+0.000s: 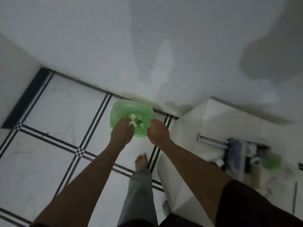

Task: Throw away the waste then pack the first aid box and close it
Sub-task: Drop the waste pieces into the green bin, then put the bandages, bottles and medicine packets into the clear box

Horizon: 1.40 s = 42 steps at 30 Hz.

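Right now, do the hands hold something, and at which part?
The left hand grips white waste scraps by their near edge, over the green-lined bin. The right hand is closed; nothing shows in it.

A white tiled floor (54,112) with dark double stripes fills the left and centre of the frame, meeting a plain white wall (147,38) across the top. At lower centre a bare foot (141,161) rests on the tiles below a grey trouser leg (139,194).

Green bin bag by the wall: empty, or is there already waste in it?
Not empty. The green bin bag is open at the top and pale scraps lie inside, just beyond the left hand. How full, cannot tell.
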Each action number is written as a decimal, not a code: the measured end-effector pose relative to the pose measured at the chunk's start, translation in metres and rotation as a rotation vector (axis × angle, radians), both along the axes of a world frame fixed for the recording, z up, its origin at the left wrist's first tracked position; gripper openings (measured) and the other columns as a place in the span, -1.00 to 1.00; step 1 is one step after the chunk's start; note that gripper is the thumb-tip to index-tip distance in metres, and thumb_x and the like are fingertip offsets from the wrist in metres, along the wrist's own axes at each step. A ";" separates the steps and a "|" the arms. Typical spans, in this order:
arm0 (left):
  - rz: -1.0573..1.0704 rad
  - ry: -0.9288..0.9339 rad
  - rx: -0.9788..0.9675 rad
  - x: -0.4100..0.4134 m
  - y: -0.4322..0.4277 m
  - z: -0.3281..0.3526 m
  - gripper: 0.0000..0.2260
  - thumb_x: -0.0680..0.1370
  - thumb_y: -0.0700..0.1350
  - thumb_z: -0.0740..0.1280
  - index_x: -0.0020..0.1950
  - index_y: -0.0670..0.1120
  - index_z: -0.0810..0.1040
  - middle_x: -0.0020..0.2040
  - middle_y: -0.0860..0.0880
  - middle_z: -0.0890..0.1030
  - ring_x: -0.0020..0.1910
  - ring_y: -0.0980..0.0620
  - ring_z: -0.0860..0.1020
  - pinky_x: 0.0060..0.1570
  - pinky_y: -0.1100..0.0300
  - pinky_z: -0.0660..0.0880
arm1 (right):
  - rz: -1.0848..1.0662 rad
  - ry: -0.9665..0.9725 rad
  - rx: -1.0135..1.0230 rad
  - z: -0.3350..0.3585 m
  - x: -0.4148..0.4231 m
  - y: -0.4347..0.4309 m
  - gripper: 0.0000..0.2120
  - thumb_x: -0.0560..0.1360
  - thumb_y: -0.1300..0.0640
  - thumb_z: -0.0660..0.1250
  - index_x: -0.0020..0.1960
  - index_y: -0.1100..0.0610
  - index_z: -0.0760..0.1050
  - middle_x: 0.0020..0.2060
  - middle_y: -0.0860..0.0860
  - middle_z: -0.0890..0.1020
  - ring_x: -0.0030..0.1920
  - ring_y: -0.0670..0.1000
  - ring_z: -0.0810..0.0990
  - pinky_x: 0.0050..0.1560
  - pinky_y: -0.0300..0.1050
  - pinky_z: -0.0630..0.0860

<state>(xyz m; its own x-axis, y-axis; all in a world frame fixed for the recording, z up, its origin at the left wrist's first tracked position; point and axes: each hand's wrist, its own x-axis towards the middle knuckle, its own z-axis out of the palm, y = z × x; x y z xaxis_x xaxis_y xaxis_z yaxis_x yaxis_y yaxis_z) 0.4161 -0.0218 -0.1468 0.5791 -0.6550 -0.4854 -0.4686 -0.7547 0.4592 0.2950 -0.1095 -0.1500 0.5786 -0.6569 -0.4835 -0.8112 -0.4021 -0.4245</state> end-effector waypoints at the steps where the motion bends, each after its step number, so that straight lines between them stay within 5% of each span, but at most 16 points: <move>1: -0.026 -0.015 -0.027 -0.015 -0.004 0.025 -0.66 0.59 -0.12 0.20 0.34 -0.20 0.41 0.33 -0.19 0.47 0.30 -0.17 0.44 0.25 0.04 0.35 | 0.040 -0.035 -0.060 0.024 -0.014 -0.001 -0.80 0.52 0.23 0.17 0.06 0.31 0.45 0.02 0.25 0.57 0.06 0.25 0.54 0.04 0.07 0.46; 8: -0.202 -0.179 -0.234 -0.128 -0.019 0.167 -0.69 0.57 -0.16 0.20 0.30 -0.20 0.43 0.25 -0.21 0.51 0.22 -0.19 0.48 0.19 -0.02 0.41 | 0.070 -0.205 -0.301 0.166 -0.126 -0.001 -0.78 0.51 0.21 0.20 0.11 0.27 0.47 0.06 0.20 0.57 0.10 0.22 0.52 0.10 0.04 0.44; 14: -0.318 -0.202 -0.404 -0.249 -0.020 0.220 -0.69 0.57 -0.14 0.22 0.29 -0.20 0.45 0.24 -0.21 0.52 0.21 -0.20 0.48 0.18 -0.01 0.40 | -0.035 -0.310 -0.418 0.224 -0.248 0.007 -0.80 0.54 0.20 0.20 0.09 0.28 0.47 0.03 0.19 0.58 0.05 0.20 0.53 0.05 0.04 0.44; 22: -0.535 -0.149 -0.369 -0.325 -0.010 0.202 -0.71 0.56 -0.13 0.24 0.26 -0.19 0.48 0.25 -0.17 0.54 0.22 -0.17 0.50 0.17 0.01 0.43 | -0.245 -0.282 -0.378 0.221 -0.356 0.018 -0.81 0.56 0.18 0.18 0.09 0.24 0.48 0.06 0.16 0.58 0.08 0.13 0.54 0.03 -0.03 0.48; 33: -0.685 -0.072 -0.368 -0.298 -0.050 0.171 -0.71 0.55 -0.17 0.23 0.26 -0.15 0.49 0.25 -0.15 0.55 0.24 -0.14 0.48 0.21 -0.02 0.44 | -0.588 -0.268 -0.308 0.208 -0.390 -0.019 -0.71 0.51 0.28 0.22 0.22 0.24 0.46 0.15 0.18 0.56 0.15 0.16 0.52 0.12 0.02 0.49; 42: -0.802 -0.204 -0.058 -0.269 -0.104 0.116 -0.58 0.46 -0.28 0.30 0.32 -0.16 0.43 0.30 -0.15 0.48 0.28 -0.16 0.42 0.16 -0.05 0.47 | -0.417 0.074 -0.233 0.147 -0.435 -0.065 -0.58 0.39 0.38 0.29 0.23 0.21 0.40 0.18 0.14 0.52 0.16 0.16 0.48 -0.06 -0.10 0.41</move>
<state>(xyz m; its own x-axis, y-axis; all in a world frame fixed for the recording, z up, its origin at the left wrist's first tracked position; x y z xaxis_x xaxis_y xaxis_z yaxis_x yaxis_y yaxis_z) 0.1467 -0.1257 -0.0305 -0.0017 -0.9275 -0.3738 -0.9329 -0.1331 0.3345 -0.1396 -0.1745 -0.0025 0.2126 -0.9211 -0.3260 -0.9482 -0.1138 -0.2967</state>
